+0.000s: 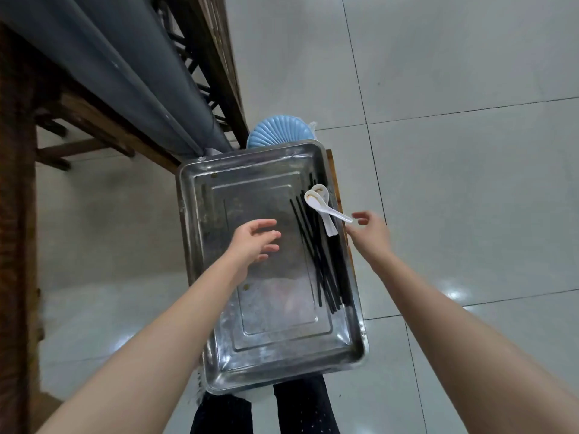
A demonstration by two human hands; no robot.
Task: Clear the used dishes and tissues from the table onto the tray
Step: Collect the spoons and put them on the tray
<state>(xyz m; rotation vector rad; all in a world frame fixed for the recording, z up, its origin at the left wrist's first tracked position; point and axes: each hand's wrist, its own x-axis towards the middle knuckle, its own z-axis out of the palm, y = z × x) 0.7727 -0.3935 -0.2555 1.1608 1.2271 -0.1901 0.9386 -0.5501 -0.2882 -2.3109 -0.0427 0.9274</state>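
Spoons (319, 202) on tray (282, 333), beside right hand (371, 233) (unheld)

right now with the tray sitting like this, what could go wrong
1. The upper spoon has its handle sticking out past the right rim of the tray, close to the open right hand. A brush could flip it onto the floor.
2. The chopsticks lie loose along the right side, so tilting the tray could send them sliding.
3. The tray's near end seems to overhang the wooden stand, so weight there might tip it.
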